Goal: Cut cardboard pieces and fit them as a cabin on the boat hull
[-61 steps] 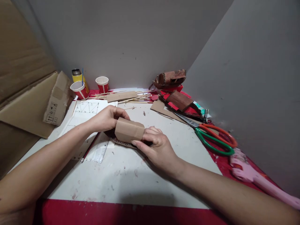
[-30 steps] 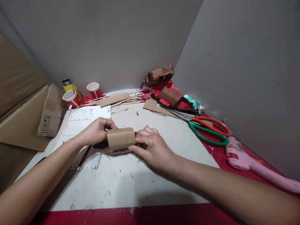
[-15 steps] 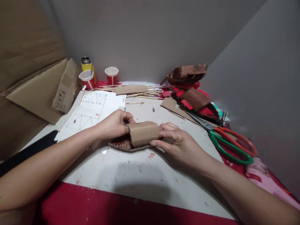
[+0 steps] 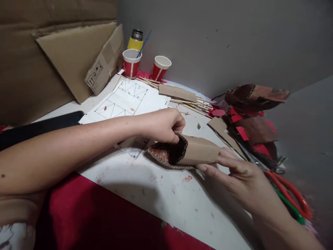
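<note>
A folded cardboard piece [image 4: 199, 151] rests low over the white board, its brown arched top bent above a curved corrugated base with reddish-brown paint inside. My left hand [image 4: 165, 125] is closed at its left opening, thumb tip at the dark inner edge and the other fingers curled behind. Around the right end, my right hand [image 4: 234, 170] grips the piece, thumb low along the front edge and fingers on the far side. A patterned sheet [image 4: 132, 104] with drawn triangles lies beyond my left forearm, and a clear ruler-like strip [image 4: 134, 151] is under it.
Orange-and-green scissors [image 4: 288, 194] lie at the right beside painted cardboard pieces [image 4: 256, 130]. Thin wooden sticks [image 4: 192, 107] lie at the back. Two red-and-white cups [image 4: 131, 66] and a yellow bottle [image 4: 135, 41] stand behind. Cardboard sheets [image 4: 75, 52] lean at the left.
The view has turned, so things sit differently in the picture. The cardboard piece is now angled with its left opening more visible, and both hands stay on it.
</note>
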Demonstrator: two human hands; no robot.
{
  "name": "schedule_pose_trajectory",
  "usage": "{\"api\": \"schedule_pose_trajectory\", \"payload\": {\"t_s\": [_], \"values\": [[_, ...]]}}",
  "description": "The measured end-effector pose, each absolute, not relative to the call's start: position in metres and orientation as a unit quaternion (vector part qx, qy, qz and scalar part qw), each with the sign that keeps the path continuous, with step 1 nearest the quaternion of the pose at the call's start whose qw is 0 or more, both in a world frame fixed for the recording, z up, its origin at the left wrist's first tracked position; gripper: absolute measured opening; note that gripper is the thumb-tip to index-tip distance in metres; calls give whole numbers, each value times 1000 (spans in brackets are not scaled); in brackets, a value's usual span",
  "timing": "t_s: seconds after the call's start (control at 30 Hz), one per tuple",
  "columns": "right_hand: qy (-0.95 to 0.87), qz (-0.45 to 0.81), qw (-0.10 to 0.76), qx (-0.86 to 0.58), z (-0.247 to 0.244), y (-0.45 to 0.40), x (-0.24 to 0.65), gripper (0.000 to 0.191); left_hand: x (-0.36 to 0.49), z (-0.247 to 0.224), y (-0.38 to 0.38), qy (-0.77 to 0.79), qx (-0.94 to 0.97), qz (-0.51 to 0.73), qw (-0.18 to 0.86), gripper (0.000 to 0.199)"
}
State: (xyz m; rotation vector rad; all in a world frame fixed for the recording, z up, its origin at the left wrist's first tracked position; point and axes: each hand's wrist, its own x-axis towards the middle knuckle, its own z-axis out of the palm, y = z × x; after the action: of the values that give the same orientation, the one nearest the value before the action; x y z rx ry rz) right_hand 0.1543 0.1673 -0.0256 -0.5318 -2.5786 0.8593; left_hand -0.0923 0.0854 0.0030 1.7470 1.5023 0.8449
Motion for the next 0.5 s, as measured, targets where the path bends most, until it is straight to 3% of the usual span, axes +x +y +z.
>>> {"api": "schedule_pose_trajectory", "payload": {"t_s": [0.23,0.5], "values": [[-917,304,186,-178,-25,168,157,17,-86,3,83,569,731,289,242,31],[-917,306,177,-184,-26,169,160,17,-85,1,82,559,747,297,203,37]]}}
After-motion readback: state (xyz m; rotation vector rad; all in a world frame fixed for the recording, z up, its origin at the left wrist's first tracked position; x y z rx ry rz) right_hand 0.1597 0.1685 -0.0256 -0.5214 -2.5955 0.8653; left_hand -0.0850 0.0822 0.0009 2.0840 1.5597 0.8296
